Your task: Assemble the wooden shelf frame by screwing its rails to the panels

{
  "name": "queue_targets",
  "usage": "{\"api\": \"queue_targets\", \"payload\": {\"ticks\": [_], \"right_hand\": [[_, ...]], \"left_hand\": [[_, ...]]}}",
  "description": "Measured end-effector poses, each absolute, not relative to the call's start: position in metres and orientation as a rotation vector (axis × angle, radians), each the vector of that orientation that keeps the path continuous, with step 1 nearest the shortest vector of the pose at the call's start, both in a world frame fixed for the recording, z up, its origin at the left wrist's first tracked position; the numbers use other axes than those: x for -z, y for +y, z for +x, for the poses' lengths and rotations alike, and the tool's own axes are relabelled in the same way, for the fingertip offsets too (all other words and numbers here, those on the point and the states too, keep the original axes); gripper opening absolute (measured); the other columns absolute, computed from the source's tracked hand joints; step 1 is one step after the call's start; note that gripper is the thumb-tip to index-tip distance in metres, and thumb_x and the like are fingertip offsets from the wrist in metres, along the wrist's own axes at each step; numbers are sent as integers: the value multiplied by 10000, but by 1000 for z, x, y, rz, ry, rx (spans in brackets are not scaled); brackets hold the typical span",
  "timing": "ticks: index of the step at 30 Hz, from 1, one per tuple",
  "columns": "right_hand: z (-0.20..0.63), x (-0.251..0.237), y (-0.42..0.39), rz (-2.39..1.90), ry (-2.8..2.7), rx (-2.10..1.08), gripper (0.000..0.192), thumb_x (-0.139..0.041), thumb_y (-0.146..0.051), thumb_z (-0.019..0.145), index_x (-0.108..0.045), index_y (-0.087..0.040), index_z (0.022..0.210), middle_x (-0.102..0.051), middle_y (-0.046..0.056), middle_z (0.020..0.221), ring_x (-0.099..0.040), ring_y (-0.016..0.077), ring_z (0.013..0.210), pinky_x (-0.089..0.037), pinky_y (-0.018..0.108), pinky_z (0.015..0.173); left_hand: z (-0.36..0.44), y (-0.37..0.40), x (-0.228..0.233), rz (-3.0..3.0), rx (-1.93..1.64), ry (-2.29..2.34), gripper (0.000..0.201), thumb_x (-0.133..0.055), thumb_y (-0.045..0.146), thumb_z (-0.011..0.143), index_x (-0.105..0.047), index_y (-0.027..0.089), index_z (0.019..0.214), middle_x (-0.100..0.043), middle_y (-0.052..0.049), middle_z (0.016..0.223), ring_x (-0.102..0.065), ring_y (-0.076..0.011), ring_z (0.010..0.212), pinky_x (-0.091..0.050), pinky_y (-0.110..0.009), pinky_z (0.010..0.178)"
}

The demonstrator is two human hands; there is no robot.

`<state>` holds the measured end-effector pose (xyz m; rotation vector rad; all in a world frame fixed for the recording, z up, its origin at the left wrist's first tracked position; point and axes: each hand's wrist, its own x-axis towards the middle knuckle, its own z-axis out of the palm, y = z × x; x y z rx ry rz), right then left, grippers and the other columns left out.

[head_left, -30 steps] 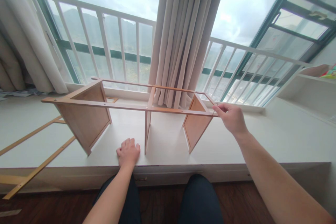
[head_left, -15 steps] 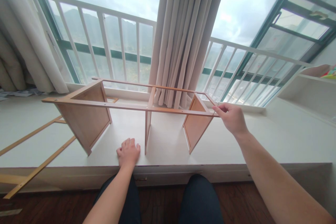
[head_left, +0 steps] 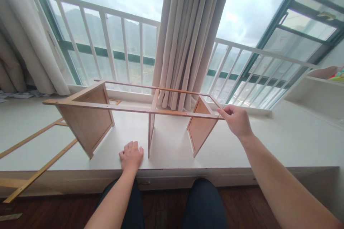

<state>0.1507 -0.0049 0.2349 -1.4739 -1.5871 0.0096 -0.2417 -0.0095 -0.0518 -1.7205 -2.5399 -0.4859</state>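
A wooden shelf frame [head_left: 129,108] lies on its side on the white window ledge [head_left: 172,139]. Two long rails join its three upright panels. At the right end of the near rail, my right hand [head_left: 238,121] is closed, thumb and fingers pinching a thin metal hex key [head_left: 219,114] that stands at the screw spot and is mostly hidden by the fingers. My left hand [head_left: 131,155] rests on the ledge left of the middle panel [head_left: 151,136], fingers spread and slightly bent, holding nothing.
Another wooden frame piece [head_left: 40,170] lies at the left and sticks out past the ledge's front edge. Behind stand a white railing [head_left: 123,39] and a beige curtain [head_left: 188,35]. A white shelf unit [head_left: 314,93] is at the right. My knees [head_left: 205,200] are below the ledge.
Almost nothing differs. My right hand has shifted very slightly at the rail's end, still pinching the hex key; my left hand and the shelf frame stay in place.
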Motion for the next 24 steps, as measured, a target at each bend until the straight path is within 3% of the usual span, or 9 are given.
{"api": "queue_targets", "payload": {"ticks": [24], "right_hand": [[151,-231,0,-1473,-1557,14,416,-705,-569,741,-597,-191,606,-528,-21,541,-433,133,558,-352,311,616]], "left_hand": [[-242,-10,52,-1712,486,-2510,380,-392,334,955,-627,193,1219,-617,-141,1388,-523,-270,1258,-367,-458,974]]}}
